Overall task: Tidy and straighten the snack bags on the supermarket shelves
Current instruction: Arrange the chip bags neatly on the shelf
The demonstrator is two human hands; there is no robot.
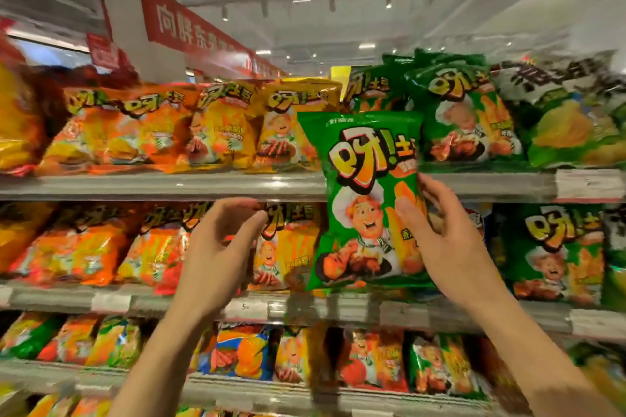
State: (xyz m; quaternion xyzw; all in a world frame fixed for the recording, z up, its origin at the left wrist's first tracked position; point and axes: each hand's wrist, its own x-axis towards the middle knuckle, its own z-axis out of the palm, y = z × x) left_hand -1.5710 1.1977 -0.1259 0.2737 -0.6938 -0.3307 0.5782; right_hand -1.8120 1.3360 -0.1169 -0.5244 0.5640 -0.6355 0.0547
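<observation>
My right hand grips a green snack bag by its right edge and holds it upright in front of the shelves, between the top and second shelf. My left hand is raised to the left of the bag, fingers curled and apart, holding nothing and not touching the bag. On the top shelf orange and yellow bags lean in a row on the left, and matching green bags stand on the right.
The second shelf holds orange bags on the left and green bags on the right. A lower shelf carries mixed bags. Price tags line the shelf edges. A red banner hangs above the aisle.
</observation>
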